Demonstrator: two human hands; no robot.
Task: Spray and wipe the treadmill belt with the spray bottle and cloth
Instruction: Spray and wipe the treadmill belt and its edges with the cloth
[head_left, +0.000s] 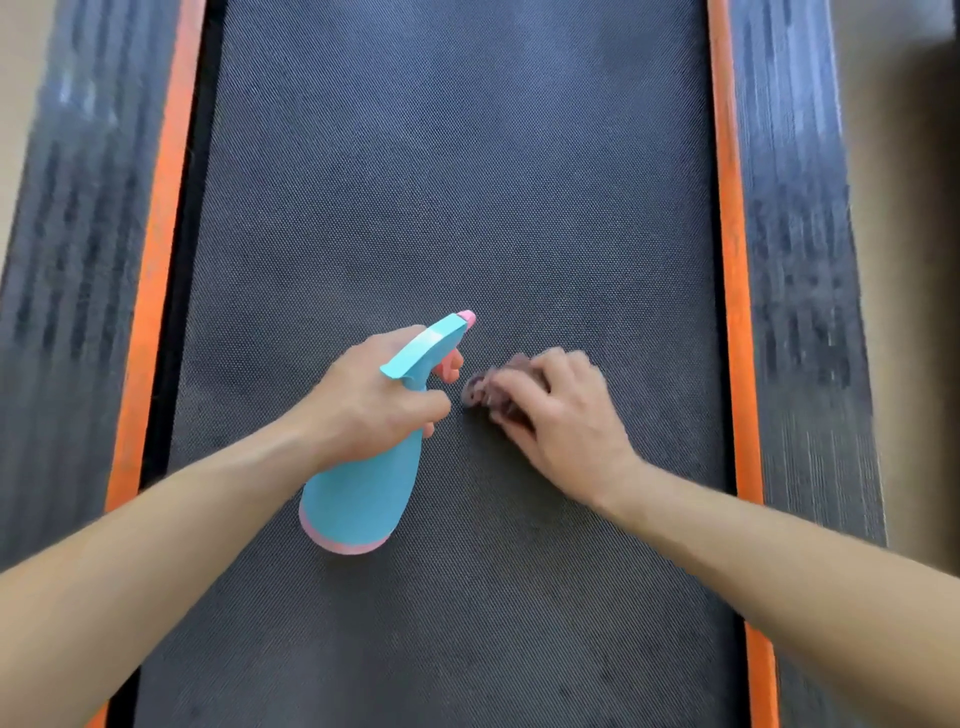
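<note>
The dark textured treadmill belt fills the middle of the view. My left hand grips the neck of a turquoise spray bottle with a pink base and pink nozzle, its nozzle pointing up and to the right above the belt. Just right of it, my right hand holds a small bunched dark cloth down on the belt, fingers curled over it. Most of the cloth is hidden under the hand and blurred.
Orange strips run along both sides of the belt, with black ribbed side rails outside them. Beige floor shows beyond the rails.
</note>
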